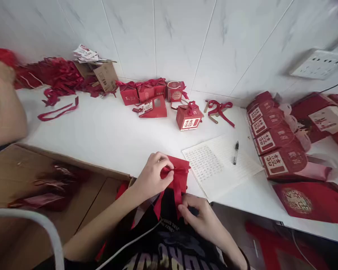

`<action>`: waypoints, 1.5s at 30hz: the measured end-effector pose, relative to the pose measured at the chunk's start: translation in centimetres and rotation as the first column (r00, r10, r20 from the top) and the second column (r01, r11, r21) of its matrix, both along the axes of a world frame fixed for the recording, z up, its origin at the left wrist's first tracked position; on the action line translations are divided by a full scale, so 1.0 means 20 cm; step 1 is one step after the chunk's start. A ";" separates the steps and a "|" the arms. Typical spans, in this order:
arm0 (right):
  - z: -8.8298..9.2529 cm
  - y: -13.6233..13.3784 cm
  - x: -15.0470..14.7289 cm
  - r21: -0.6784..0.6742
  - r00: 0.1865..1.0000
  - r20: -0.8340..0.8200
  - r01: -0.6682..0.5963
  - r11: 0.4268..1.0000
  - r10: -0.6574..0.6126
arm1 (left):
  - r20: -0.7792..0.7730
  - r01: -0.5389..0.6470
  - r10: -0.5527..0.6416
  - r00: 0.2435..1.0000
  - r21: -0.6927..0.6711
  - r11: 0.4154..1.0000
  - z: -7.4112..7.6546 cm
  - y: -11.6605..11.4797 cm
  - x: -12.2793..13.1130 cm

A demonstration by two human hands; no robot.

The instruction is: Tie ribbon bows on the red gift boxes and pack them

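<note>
I see left hand point(153, 176) with red box point(183, 164) under and right of its fingers, at counter point(101, 138) edge; thumb and forefinger pinched together on red ribbon point(177, 187). Right hand point(198, 212): fingers closed on ribbon's hanging tail.

Bright, even light on bench point(101, 129) and wall point(180, 41). Soft shadow beside socket panel point(319, 64); space below bench dim. Hazy glare top right. Wide-angle stretch toward edges; lower-left red packets point(52, 193) blurred.
</note>
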State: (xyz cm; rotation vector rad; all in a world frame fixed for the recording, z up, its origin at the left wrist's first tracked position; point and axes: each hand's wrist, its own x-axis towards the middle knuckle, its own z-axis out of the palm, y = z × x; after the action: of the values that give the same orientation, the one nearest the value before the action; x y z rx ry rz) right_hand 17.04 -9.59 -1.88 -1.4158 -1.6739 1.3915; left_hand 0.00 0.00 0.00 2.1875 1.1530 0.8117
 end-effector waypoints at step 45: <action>0.04 0.32 0.02 0.287 0.917 0.043 0.370 0.884 -0.398 | 0.135 -0.136 0.169 0.976 -0.222 0.966 -0.03 0.02 -0.03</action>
State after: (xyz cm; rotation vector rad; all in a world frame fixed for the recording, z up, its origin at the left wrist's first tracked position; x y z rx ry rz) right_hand 17.51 -3.22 -1.02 -1.5673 -1.4708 0.8455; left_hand -0.58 0.36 -0.60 1.8481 1.2793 0.8626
